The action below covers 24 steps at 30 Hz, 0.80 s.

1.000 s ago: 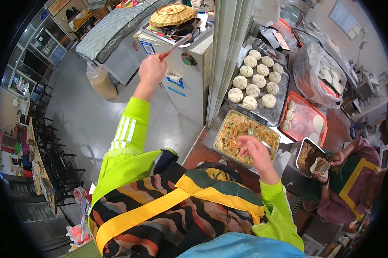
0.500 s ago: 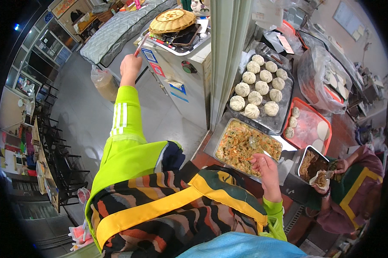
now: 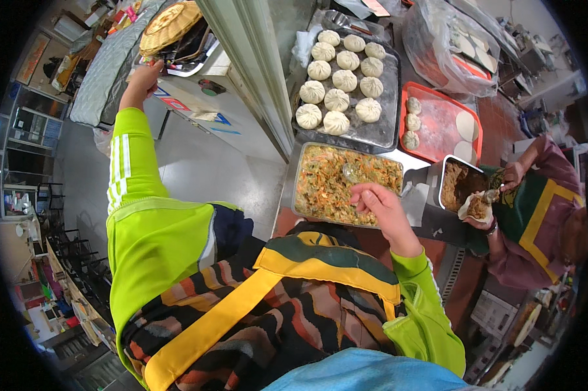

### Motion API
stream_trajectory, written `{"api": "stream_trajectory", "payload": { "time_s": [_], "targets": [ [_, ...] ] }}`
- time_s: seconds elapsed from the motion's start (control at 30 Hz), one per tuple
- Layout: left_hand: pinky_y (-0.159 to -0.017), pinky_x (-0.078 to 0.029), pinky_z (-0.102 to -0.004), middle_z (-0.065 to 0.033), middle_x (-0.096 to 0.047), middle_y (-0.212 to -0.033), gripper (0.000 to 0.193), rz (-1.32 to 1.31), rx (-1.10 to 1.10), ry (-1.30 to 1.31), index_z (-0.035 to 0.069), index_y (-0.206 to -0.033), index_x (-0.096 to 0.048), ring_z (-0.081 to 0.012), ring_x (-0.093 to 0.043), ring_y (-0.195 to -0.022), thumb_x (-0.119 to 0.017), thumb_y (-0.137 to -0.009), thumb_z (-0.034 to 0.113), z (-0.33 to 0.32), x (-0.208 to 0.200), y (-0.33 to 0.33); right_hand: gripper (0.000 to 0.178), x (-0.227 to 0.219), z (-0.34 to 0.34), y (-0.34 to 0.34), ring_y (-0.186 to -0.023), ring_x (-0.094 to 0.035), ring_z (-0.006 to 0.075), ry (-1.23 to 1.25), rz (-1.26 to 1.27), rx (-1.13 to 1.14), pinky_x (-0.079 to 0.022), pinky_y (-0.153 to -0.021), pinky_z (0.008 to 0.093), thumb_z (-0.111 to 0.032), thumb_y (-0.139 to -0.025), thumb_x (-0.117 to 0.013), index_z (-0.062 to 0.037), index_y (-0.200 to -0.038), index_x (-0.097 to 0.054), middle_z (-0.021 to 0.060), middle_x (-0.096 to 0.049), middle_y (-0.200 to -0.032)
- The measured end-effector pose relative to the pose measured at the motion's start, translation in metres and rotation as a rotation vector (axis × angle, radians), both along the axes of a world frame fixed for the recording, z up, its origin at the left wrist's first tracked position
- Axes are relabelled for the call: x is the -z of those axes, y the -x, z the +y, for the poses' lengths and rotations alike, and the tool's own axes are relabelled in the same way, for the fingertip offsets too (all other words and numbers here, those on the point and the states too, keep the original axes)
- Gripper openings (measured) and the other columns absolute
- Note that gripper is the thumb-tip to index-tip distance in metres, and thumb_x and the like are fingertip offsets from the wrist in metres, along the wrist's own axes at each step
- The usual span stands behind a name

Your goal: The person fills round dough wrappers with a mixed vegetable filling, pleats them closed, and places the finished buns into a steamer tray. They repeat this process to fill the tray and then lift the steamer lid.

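My left hand (image 3: 145, 78) is stretched out at the edge of a metal tray (image 3: 199, 67) on a white cabinet at the far left. Its fingers are curled closed; I cannot make out what is in them. A round wicker lid (image 3: 170, 27) lies on the tray's clutter. My right hand (image 3: 380, 203), its fingers curled, is over a rectangular tub of chopped vegetable filling (image 3: 320, 189), closed around the handle of a spoon (image 3: 351, 172). The spoon's bowl rests in the filling.
Beyond the tub, pleated buns (image 3: 344, 81) stand in rows on a dark baking tray (image 3: 388, 107). Right of it is a red tray (image 3: 431, 153) with dough pieces and wrappers. A co-worker's hand (image 3: 480, 212) holds a filled wrapper near a meat filling container (image 3: 445, 189). A post (image 3: 255, 72) rises between cabinet and worktop.
My left hand, which held a thin stick, has reached farther to the cabinet tray; the stick no longer shows clearly. The view has shifted. My right hand stays by the spoon.
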<state>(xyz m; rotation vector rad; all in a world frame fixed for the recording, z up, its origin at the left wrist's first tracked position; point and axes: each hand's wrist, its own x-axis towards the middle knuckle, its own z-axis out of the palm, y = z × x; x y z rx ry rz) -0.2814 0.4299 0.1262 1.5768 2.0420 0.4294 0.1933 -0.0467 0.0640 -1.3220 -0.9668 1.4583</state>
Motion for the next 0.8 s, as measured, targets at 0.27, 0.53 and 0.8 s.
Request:
{"api": "stream_trajectory", "payload": {
  "time_s": [0.27,0.53,0.8],
  "targets": [
    [-0.07,-0.053,-0.0416,-0.0158,-0.07,-0.08,0.067,0.258,-0.05,-0.612,-0.002,-0.096,-0.066,-0.0297,-0.068,-0.07,-0.058,-0.093,0.065,-0.056,0.02,-0.016,0.03,0.008,0.108,-0.034,-0.085,-0.064,0.0156,-0.077,-0.524,-0.182,-0.052,-0.076,0.03,-0.024,-0.099,-0.063,0.0002,-0.117,-0.066,0.0073,-0.068,-0.095],
    [-0.068,-0.046,-0.0241,-0.0035,-0.061,-0.09,0.025,-0.579,0.095,-0.388,0.0,-0.115,-0.055,-0.0082,-0.056,-0.077,-0.065,-0.099,0.016,-0.249,0.152,-0.172,0.049,0.082,0.263,-0.012,-0.114,-0.058,0.0299,-0.995,-1.406,-0.588,-0.048,-0.095,0.0392,-0.016,-0.076,-0.074,-0.0104,-0.123,-0.063,0.0099,-0.063,-0.114],
    [-0.071,-0.049,-0.0243,-0.0034,-0.063,-0.093,0.02,-0.985,-0.021,-0.024,0.004,-0.116,-0.055,-0.0088,-0.056,-0.077,-0.059,-0.103,0.019,-0.305,0.167,-0.235,0.035,0.08,0.3,0.011,-0.107,-0.061,0.0278,-0.947,-1.544,-0.84,-0.044,-0.093,0.0389,-0.013,-0.061,-0.077,-0.0097,-0.096,-0.072,0.0082,-0.068,-0.104]
  ]
}}
